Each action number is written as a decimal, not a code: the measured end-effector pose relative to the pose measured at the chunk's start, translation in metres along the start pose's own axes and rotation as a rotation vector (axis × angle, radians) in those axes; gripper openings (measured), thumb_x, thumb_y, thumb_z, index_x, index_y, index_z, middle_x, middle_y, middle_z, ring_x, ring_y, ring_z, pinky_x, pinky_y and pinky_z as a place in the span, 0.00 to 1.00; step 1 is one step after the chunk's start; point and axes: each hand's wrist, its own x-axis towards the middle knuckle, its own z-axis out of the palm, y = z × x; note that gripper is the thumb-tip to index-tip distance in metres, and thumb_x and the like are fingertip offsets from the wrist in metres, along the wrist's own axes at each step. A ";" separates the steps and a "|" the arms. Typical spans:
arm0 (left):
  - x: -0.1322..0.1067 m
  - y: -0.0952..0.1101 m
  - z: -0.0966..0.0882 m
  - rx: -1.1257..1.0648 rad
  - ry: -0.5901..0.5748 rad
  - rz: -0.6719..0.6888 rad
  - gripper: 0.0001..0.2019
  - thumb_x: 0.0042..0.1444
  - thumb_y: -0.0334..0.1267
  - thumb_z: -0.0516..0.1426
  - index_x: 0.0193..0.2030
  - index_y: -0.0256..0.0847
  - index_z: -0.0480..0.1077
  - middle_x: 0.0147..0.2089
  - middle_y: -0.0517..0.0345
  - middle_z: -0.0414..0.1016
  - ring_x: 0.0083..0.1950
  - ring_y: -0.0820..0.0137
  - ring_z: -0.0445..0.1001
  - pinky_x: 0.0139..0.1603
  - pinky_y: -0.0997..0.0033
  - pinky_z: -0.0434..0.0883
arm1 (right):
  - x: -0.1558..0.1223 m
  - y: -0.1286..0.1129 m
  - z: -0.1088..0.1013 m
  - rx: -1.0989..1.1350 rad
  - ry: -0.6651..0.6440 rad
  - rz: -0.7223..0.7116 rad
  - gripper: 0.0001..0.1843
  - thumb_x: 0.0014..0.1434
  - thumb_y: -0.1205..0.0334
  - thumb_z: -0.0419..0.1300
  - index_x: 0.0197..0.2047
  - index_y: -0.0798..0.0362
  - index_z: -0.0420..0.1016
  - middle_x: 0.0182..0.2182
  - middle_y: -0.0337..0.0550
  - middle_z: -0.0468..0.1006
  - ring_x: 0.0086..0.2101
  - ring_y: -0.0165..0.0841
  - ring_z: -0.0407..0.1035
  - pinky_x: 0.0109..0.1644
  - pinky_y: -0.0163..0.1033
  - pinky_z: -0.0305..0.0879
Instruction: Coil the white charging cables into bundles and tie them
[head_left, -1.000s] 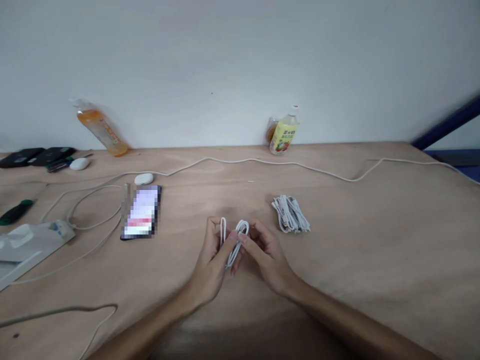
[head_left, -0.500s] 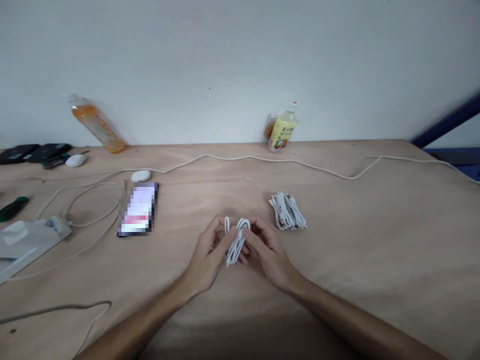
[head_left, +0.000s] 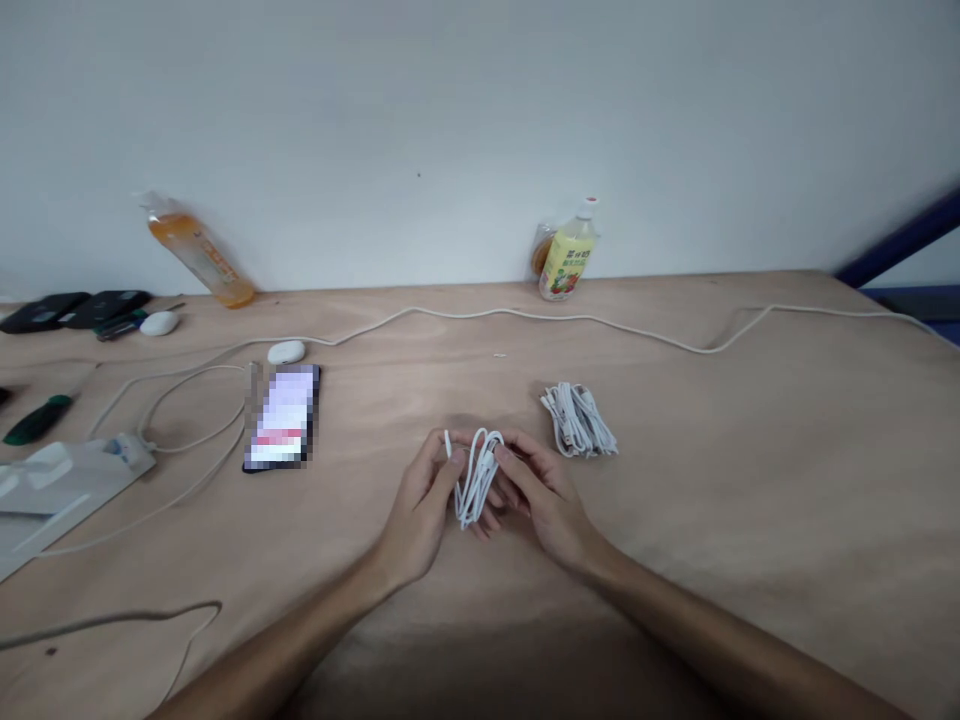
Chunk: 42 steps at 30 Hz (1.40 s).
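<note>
A folded white cable [head_left: 474, 485] is held up between both hands, just above the near middle of the table. My left hand [head_left: 421, 505] pinches a loop at its left side with thumb and fingers. On the other side my right hand [head_left: 544, 500] grips the bundled part, its thumb pressed on top and the fingers curled behind. The cable's loops stand slightly apart. Beyond my right hand lies a pile of bundled white cables [head_left: 579, 420] on the table.
A phone [head_left: 283, 418] and a white earbud case [head_left: 286, 352] lie to the left, near a white power strip [head_left: 82, 490] and a green-handled screwdriver [head_left: 37, 420]. One long white cord [head_left: 510, 312] crosses the table. Orange [head_left: 199, 255] and yellow [head_left: 568, 262] drink bottles stand against the wall.
The cable's loops have spread wider between my hands, and a loop by my left thumb stands further from the rest. Both hands keep hold; the view has shifted slightly.
</note>
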 end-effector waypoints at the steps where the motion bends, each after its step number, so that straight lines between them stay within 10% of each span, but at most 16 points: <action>1: 0.000 0.000 0.000 -0.004 0.003 -0.005 0.28 0.67 0.63 0.63 0.57 0.39 0.67 0.36 0.51 0.86 0.27 0.64 0.84 0.23 0.71 0.77 | 0.000 0.000 0.000 -0.008 0.004 0.002 0.27 0.64 0.33 0.69 0.46 0.50 0.80 0.20 0.28 0.63 0.18 0.27 0.59 0.20 0.34 0.61; 14: -0.006 -0.001 -0.002 0.293 0.084 0.121 0.38 0.69 0.51 0.65 0.80 0.45 0.56 0.36 0.59 0.83 0.25 0.70 0.77 0.24 0.74 0.74 | 0.003 0.002 -0.009 -0.157 0.116 -0.043 0.29 0.62 0.30 0.70 0.39 0.50 0.78 0.21 0.29 0.63 0.21 0.27 0.52 0.22 0.34 0.51; 21: -0.009 0.004 0.000 0.441 0.083 0.234 0.19 0.76 0.50 0.57 0.61 0.42 0.81 0.28 0.62 0.73 0.25 0.71 0.68 0.29 0.73 0.67 | 0.002 -0.001 -0.007 -0.164 0.082 -0.037 0.31 0.63 0.29 0.69 0.30 0.50 0.76 0.18 0.31 0.64 0.20 0.27 0.52 0.22 0.35 0.49; 36: -0.006 -0.004 0.001 0.231 0.224 0.146 0.24 0.70 0.67 0.57 0.44 0.48 0.60 0.25 0.65 0.78 0.20 0.68 0.75 0.20 0.73 0.72 | 0.000 0.004 -0.007 -0.162 0.152 -0.042 0.29 0.61 0.31 0.71 0.38 0.49 0.72 0.22 0.32 0.73 0.18 0.26 0.60 0.17 0.30 0.52; 42: 0.000 0.002 0.001 -0.115 -0.049 -0.042 0.27 0.60 0.66 0.68 0.39 0.42 0.69 0.33 0.52 0.82 0.33 0.58 0.85 0.17 0.71 0.77 | 0.000 0.002 -0.008 -0.094 0.106 0.029 0.29 0.59 0.32 0.73 0.40 0.49 0.73 0.21 0.30 0.72 0.18 0.26 0.63 0.18 0.30 0.53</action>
